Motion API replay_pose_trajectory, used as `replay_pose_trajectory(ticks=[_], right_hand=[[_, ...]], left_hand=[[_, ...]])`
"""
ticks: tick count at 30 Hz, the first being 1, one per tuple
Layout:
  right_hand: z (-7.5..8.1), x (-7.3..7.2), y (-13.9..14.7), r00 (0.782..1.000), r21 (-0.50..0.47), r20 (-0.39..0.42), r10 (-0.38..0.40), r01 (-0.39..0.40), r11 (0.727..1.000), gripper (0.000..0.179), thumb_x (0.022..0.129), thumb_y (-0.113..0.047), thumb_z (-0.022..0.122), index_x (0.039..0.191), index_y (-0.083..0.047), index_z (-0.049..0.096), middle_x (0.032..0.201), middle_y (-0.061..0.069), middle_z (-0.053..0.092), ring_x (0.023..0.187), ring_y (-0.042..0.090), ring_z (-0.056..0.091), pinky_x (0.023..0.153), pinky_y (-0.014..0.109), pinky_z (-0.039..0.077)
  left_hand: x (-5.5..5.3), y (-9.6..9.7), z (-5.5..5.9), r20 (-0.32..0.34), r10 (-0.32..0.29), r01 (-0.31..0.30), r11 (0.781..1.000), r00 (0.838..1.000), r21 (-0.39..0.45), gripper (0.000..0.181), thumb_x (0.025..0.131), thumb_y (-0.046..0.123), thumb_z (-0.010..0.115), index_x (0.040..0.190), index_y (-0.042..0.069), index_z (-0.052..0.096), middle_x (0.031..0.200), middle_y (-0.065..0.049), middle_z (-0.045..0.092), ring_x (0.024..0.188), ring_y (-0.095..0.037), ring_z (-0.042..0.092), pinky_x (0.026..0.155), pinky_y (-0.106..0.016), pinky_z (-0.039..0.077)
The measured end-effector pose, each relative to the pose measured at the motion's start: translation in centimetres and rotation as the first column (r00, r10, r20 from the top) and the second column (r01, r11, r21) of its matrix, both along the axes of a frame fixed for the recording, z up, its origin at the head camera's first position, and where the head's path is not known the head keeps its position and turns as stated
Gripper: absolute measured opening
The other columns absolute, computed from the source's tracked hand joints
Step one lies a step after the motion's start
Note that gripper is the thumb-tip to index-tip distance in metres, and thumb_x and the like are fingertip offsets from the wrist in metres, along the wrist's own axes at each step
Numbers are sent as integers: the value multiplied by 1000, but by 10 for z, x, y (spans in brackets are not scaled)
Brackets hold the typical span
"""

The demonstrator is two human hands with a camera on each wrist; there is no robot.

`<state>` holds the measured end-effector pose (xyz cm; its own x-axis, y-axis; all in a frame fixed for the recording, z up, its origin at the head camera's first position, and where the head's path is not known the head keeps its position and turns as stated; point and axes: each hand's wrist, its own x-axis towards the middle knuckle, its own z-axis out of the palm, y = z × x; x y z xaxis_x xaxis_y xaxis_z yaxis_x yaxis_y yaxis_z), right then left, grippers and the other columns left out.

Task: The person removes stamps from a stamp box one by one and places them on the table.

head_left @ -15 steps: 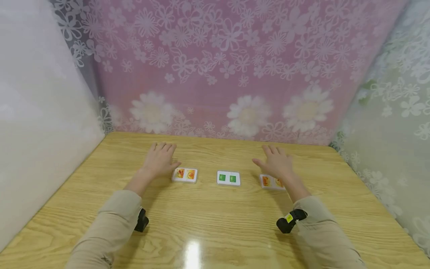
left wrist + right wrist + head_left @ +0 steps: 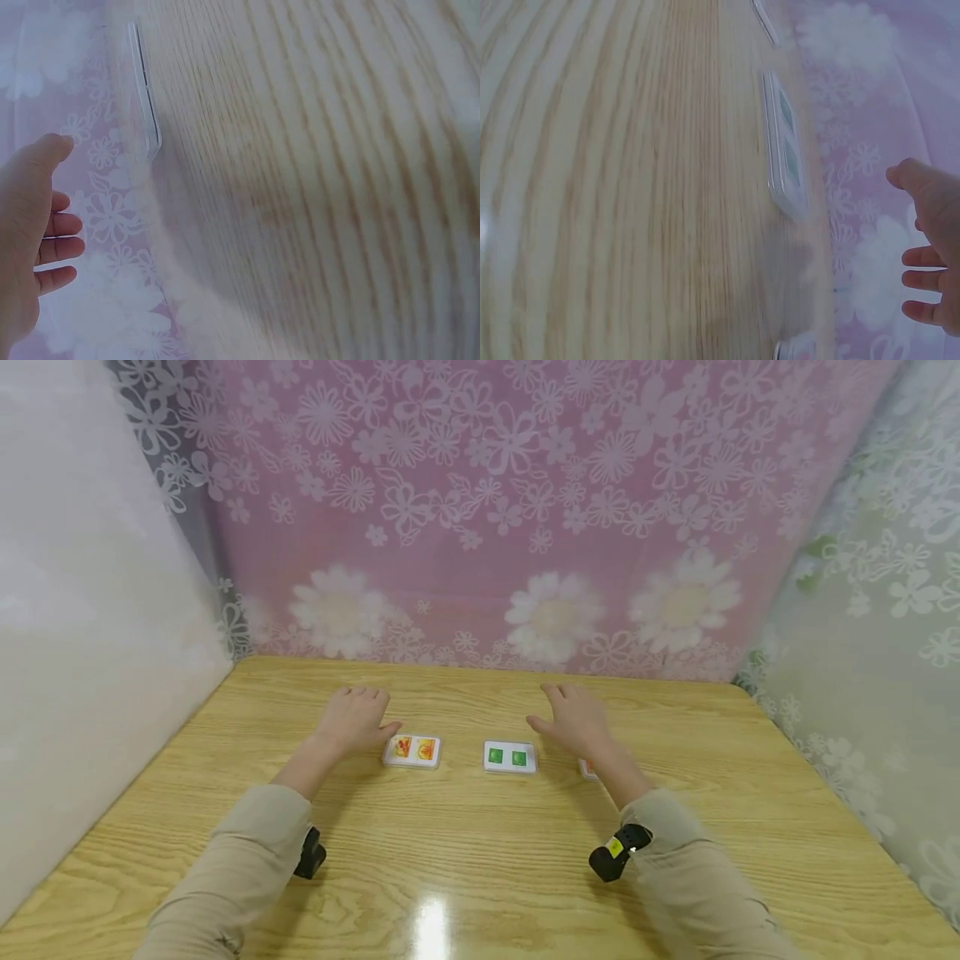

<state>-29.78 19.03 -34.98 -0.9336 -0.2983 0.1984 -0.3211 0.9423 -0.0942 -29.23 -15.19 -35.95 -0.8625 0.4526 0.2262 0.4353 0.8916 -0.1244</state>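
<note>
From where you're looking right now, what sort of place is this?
Likely a small curtained-off tabletop setup indoors, perhaps for filming: a wooden table, a pink flowered curtain behind it, and a black device at the right wrist.

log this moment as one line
left hand: holds nothing, near left card | right hand: holds nothing, near green card | right card: partly hidden in head view | cards: on table

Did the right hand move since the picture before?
Yes. In the head view, the right hand has moved to the person's left, closer to the flat case with green pictures, which has stayed put.
</note>
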Motion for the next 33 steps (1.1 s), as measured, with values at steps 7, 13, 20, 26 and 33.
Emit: replay_pose_trajectory(ticks=[7, 13, 20, 26, 33], right_hand=[[-4, -1, -26, 997, 27, -33, 72, -71, 997, 68, 86, -48, 59, 136, -5, 42, 122, 18, 52, 109, 36, 49, 87, 50, 42], [-3, 0, -48, 995, 48, -3, 103, -102, 994, 69, 85, -51, 58, 136, -8, 42, 125, 15, 50, 115, 33, 46, 91, 51, 39], [-5, 1, -72, 992, 73, 29, 125, -126, 989, 71, 84, -56, 56, 137, -11, 43, 128, 11, 48, 118, 29, 43, 95, 51, 34], [-6, 3, -89, 989, 84, 50, 142, -146, 986, 72, 82, -57, 57, 136, -11, 44, 124, 9, 48, 118, 29, 42, 94, 49, 34], [-8, 3, -103, 988, 123, 67, 137, -144, 982, 74, 80, -59, 58, 135, -11, 44, 123, 8, 49, 118, 27, 43, 93, 47, 35]], left_hand=[[2, -1, 2, 10, -29, 29, 1000, 1000, -7, 58, 85, 50, 58, 113, -1, 56, 111, -15, 59, 106, -33, 53, 93, -50, 39], [6, -4, 1, 42, -36, 36, 999, 999, -15, 68, 81, 54, 61, 118, -2, 50, 116, -18, 55, 111, -35, 49, 95, -53, 35], [7, -7, -5, 118, -16, 23, 998, 993, -56, 79, 78, 62, 59, 123, -1, 47, 123, -18, 52, 116, -37, 46, 100, -56, 29], [7, -5, -10, 191, -34, 47, 997, 981, -65, 83, 78, 65, 57, 127, 0, 46, 126, -17, 50, 117, -35, 46, 99, -53, 31], [7, -4, -14, 240, -36, 53, 997, 970, -64, 85, 78, 64, 57, 132, -1, 43, 131, -18, 47, 121, -35, 42, 101, -54, 28]])
